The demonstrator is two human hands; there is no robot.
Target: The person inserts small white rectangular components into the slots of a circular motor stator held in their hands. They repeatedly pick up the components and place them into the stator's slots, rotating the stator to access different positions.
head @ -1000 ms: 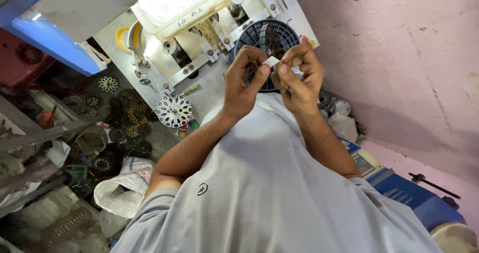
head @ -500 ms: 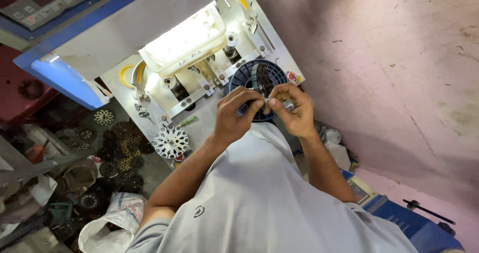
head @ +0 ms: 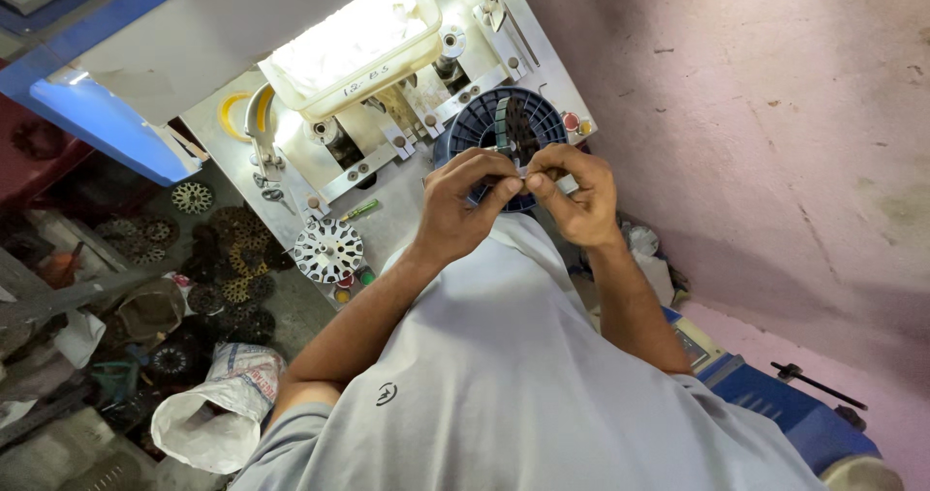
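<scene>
My left hand (head: 463, 205) and my right hand (head: 573, 193) meet in front of my chest, fingertips pinched together on a small pale strip (head: 523, 170). Just behind the fingers sits a round dark blue slotted ring (head: 484, 123) mounted on the grey machine bench (head: 387, 215). A silver toothed stator disc (head: 327, 250) lies on the bench to the left of my left wrist. My grey shirt fills the lower middle of the view.
A bright white box (head: 354, 36) sits on the machine above the ring. Several dark stator discs (head: 223, 249) lie piled at the left, with a white sack (head: 208, 418) below them. A pink wall (head: 756, 113) stands at the right, and a blue case (head: 785, 409) lies at the lower right.
The view has shifted, so the machine sits lower and closer. My hands have stayed pinched together on the strip and have come down nearer the blue ring.
</scene>
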